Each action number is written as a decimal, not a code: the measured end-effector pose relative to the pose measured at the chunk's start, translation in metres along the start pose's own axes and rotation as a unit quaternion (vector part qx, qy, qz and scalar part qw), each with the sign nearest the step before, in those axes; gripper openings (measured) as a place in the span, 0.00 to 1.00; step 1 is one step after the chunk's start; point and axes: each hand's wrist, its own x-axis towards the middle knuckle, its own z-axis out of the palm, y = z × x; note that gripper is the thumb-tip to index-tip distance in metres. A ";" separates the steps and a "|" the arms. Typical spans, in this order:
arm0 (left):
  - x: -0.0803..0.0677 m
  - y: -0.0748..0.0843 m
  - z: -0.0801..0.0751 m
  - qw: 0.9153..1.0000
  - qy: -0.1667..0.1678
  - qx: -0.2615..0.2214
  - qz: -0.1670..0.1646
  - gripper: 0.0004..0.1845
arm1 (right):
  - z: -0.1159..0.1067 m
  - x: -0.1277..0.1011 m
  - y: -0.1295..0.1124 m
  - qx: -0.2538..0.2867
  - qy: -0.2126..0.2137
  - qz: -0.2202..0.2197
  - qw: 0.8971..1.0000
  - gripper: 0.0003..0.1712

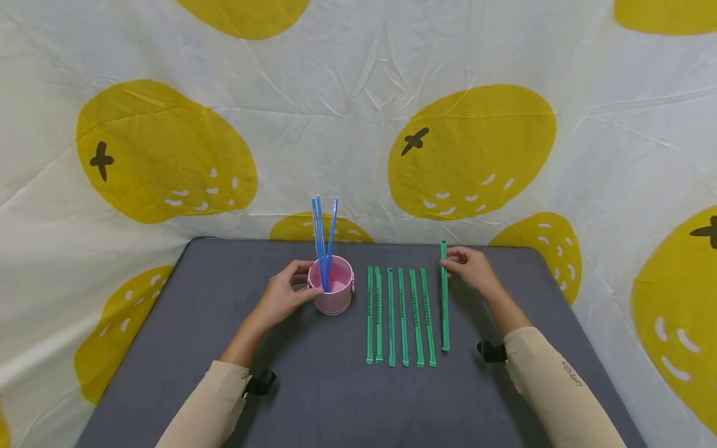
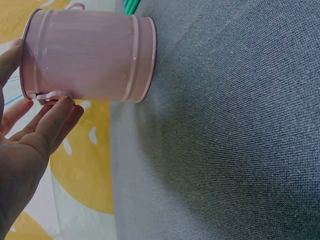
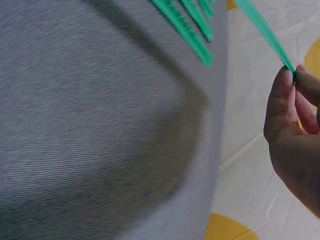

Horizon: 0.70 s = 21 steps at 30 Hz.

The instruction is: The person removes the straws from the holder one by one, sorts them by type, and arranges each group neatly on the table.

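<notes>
A small pink bucket (image 1: 333, 291) of smooth, ribbed metal with a rolled rim stood a little left of the middle of the counter (image 1: 224, 348), whose grey top had a fine woven texture. Three thin blue straws (image 1: 323, 242) stood upright in it, leaning slightly apart. To its right, five flat green wrapped straws (image 1: 400, 317) lay side by side in a neat row, running from the far edge toward the near edge (dark print ran along each wrapper, too small to read). A sixth green straw (image 1: 444, 298) lay just right of the row, set a little farther back, its near end on the counter. Behind and around the counter hung a creased white cloth (image 1: 358, 93) printed with big yellow fruit shapes. The left hand (image 1: 284, 292) reached in from the near left, its grip curved round the bucket's left side, thumb and fingertips (image 2: 60, 107) touching the wall near the rim. The right hand (image 1: 469, 266) came from the near right, its grip pinching the sixth straw's far end between thumb and fingertips (image 3: 282, 95).
</notes>
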 end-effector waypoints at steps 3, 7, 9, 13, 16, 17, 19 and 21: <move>0.001 0.000 0.001 1.000 0.002 -0.006 0.003 0.33 | 0.004 0.000 0.009 0.010 -0.014 0.016 1.000 0.27; 0.000 0.001 0.002 1.000 0.002 -0.015 0.007 0.35 | 0.010 0.000 0.019 0.021 -0.024 0.028 0.999 0.27; 0.000 0.000 0.002 1.000 0.002 -0.017 0.005 0.35 | 0.012 0.000 0.023 0.021 -0.034 0.031 0.999 0.28; 0.000 -0.002 0.002 1.000 0.001 -0.012 0.002 0.34 | 0.017 -0.002 0.028 0.028 -0.064 0.044 0.997 0.28; 0.001 -0.002 0.001 1.000 0.001 -0.008 0.003 0.33 | 0.021 -0.003 0.029 0.038 -0.078 0.058 0.995 0.28; 0.001 -0.002 0.001 1.000 0.000 -0.007 0.003 0.33 | 0.022 -0.004 0.029 0.041 -0.081 0.061 0.994 0.28; 0.001 -0.001 0.000 1.000 -0.001 -0.008 0.006 0.32 | 0.024 -0.004 0.029 0.047 -0.083 0.063 0.993 0.27; 0.000 0.000 0.000 1.000 -0.001 -0.008 0.006 0.32 | 0.026 -0.004 0.030 0.054 -0.083 0.063 0.993 0.26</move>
